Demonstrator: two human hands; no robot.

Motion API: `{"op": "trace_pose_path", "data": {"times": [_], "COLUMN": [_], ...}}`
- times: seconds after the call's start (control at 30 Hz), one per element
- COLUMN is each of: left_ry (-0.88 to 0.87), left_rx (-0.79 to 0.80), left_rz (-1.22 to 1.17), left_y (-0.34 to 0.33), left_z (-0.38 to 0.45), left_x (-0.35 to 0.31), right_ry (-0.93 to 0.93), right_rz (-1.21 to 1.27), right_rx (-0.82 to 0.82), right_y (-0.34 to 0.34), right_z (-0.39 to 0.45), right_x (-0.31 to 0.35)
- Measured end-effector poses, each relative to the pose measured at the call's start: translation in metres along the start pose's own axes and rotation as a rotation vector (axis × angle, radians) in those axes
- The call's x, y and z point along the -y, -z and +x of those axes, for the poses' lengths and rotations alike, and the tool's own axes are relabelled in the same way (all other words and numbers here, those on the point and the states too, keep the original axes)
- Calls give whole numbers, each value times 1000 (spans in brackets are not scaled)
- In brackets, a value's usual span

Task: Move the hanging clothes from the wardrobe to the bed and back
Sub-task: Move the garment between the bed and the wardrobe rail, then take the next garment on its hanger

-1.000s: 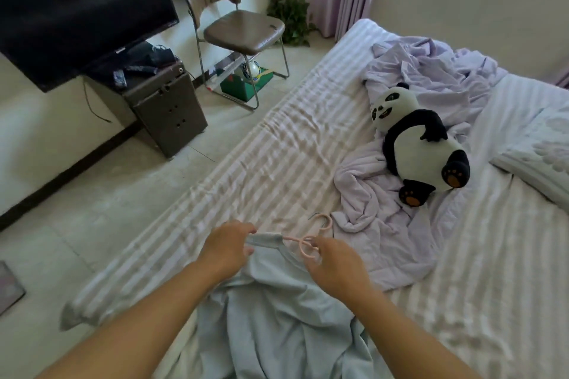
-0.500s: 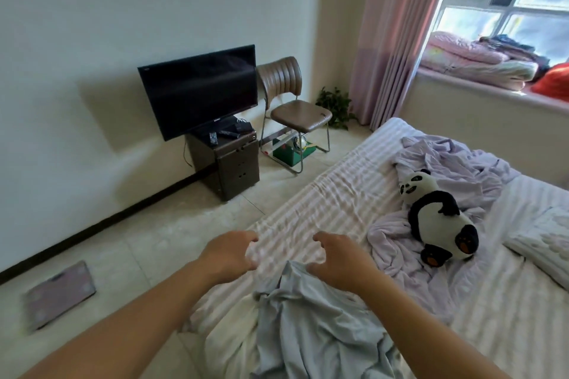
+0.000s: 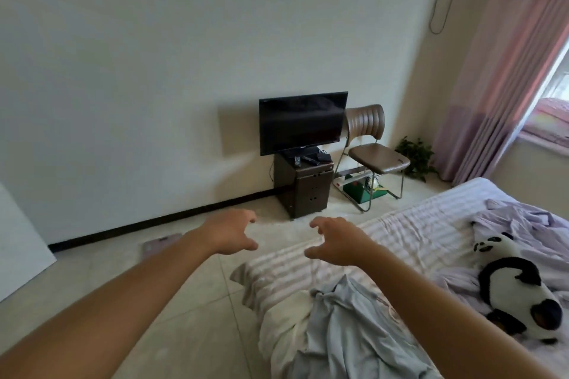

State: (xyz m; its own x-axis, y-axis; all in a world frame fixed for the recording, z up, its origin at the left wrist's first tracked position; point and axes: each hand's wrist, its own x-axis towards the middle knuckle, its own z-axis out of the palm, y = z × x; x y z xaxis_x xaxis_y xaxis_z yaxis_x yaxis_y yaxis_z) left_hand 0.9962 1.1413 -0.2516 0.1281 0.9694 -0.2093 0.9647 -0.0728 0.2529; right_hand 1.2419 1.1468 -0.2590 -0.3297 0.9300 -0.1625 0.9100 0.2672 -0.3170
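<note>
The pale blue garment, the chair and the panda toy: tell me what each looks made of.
Pale blue garment: thin, soft woven or knit cloth, matte; it lies in loose, limp folds on the bed.
Chair: brown padded seat and ribbed back with a slight sheen, probably leather or vinyl, on thin, shiny, likely metal tube legs.
Panda toy: fuzzy black and white plush, with a soft, rounded shape.

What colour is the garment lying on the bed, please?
Pale blue-grey garment, clearest in the head view.
</note>
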Motion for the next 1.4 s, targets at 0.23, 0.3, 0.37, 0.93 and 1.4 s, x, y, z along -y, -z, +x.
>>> {"op": "trace_pose_path", "data": {"times": [0.23,0.3,0.37,0.93,1.4], "left_ry": [234,286,337,738,1103], "left_rx": [-56,-62,-81,-190,-345], "left_rz": [-30,-1,-13,-128,-257], "left_y": [-5,-7,-7,-11,-47], "left_z": [-110,-146,-182,-534,-825], "left_x": [38,49,60,185,277], "right_ry": [245,320,384,751,1133], "right_rz": [-97,-110,-133,-211,-230], "right_rx": [59,66,82,172,298], "right_y": [-3,-6,-9,-101,-197], "right_z": [-34,-49,-63,-217,-362], "right_x": [70,95,122,409,649]}}
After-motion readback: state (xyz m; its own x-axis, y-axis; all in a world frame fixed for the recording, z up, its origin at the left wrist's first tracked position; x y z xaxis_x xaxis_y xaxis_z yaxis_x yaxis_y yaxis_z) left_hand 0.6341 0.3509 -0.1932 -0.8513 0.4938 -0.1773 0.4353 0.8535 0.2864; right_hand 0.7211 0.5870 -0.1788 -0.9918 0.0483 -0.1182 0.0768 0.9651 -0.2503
